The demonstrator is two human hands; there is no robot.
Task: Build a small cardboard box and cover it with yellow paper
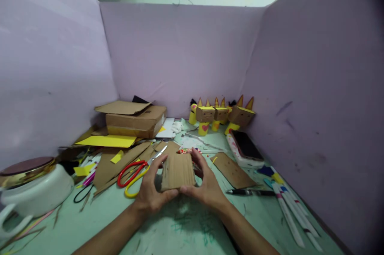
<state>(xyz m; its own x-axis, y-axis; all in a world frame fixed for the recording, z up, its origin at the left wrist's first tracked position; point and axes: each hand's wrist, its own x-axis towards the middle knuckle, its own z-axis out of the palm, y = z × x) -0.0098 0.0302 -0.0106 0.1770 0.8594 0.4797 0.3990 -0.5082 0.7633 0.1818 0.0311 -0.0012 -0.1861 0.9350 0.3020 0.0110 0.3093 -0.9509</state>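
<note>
Between both hands is a small cardboard box [178,172], held near the middle of the table. My left hand [153,187] grips its left side, with the thumb at the lower front edge. On the right side, my right hand [207,181] holds it the same way, thumb close to the other thumb. The box's underside and far side are hidden. Scissors [141,171] with red and yellow handles lie just left of my left hand. Right of my right hand are a flat cardboard piece [234,170] and a black pen [250,192].
Cardboard figures [205,117] with horns stand at the back. A cardboard box [135,121] and yellow sheet [106,140] lie back left, a white mug [36,191] at left. A phone [246,145] and several white markers [291,207] lie right. Lilac panels [180,55] enclose three sides.
</note>
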